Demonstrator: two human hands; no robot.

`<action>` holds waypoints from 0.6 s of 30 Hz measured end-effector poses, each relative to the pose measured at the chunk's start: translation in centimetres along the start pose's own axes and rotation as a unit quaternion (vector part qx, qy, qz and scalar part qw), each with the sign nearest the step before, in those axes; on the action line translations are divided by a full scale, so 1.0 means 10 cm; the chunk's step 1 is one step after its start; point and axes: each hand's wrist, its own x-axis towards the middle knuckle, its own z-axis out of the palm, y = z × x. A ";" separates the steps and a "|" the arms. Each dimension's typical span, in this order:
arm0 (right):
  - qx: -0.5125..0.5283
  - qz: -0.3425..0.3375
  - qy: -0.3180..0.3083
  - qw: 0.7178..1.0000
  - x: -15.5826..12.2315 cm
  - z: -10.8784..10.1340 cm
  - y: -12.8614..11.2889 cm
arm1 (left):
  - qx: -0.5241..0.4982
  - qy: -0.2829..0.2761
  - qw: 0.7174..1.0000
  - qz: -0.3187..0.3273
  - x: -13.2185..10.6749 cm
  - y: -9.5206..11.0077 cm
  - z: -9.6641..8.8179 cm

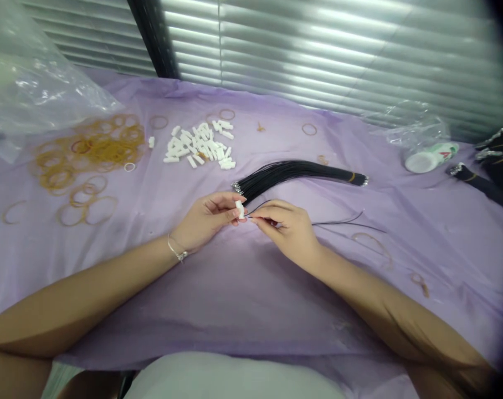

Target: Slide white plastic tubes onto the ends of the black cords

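A white shirt front borders the near edge of the lilac-covered counter. Above it, the left hand pinches a white connector between thumb and fingertips, while the right hand pinches a thin black wire right at the connector's end; whether the wire is seated cannot be told. Just beyond the hands lies a banded bundle of black wires, and toward the far edge a heap of white connectors, with loose rubber bands further left. More black bundles sit in the far right corner. Most of the wires and connectors appear still unjoined.
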 end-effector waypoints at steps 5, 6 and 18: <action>-0.042 -0.011 -0.017 0.999 -0.01 0.01 0.00 | 0.014 -0.001 1.000 0.001 0.01 -0.01 0.00; -0.061 -0.025 -0.023 0.998 -0.01 0.01 -0.01 | 0.017 -0.002 1.000 0.001 0.01 -0.01 0.00; -0.283 -0.092 -0.062 0.953 -0.03 0.04 -0.09 | 0.078 0.022 0.997 -0.004 -0.01 0.00 0.03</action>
